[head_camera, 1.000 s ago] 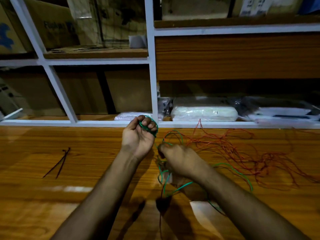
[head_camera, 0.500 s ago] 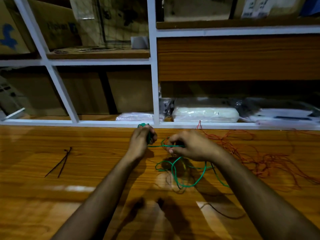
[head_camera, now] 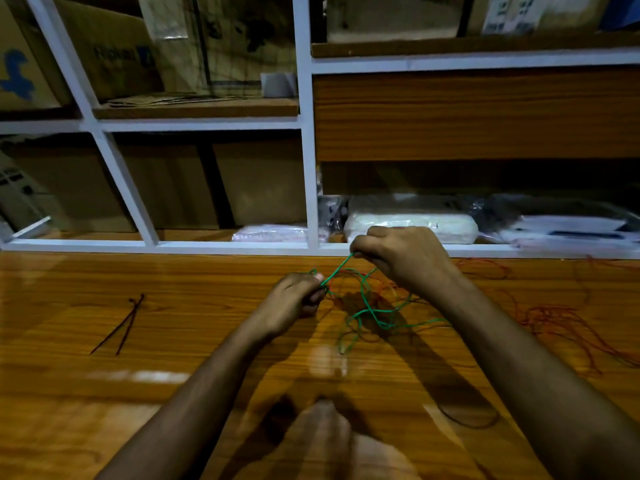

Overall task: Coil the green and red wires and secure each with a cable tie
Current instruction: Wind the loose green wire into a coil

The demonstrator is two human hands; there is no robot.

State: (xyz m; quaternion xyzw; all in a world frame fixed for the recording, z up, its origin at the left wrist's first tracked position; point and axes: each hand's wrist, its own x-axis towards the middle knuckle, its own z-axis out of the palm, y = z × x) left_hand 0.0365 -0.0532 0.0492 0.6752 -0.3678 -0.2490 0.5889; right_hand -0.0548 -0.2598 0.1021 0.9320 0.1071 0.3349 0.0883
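My left hand (head_camera: 294, 301) grips a small coil of the green wire (head_camera: 369, 311), mostly hidden in the fist. A taut stretch of that wire runs up and right to my right hand (head_camera: 403, 258), which pinches it near the shelf edge. The remaining green wire lies in loose loops on the wooden table below my right hand. The red wire (head_camera: 568, 323) is spread in a tangle across the right side of the table. Two dark cable ties (head_camera: 121, 323) lie crossed on the table at the left.
A white-framed shelf unit (head_camera: 306, 168) rises behind the wooden table (head_camera: 173, 393), holding cardboard boxes and plastic-wrapped packages (head_camera: 412, 225) just beyond my right hand. A thin dark wire loop (head_camera: 464, 419) lies on the table near my right forearm.
My right hand has risen up and to the right, drawing the green wire taut from my left hand. The left hand has dropped slightly, and the loose green loops have shrunk.
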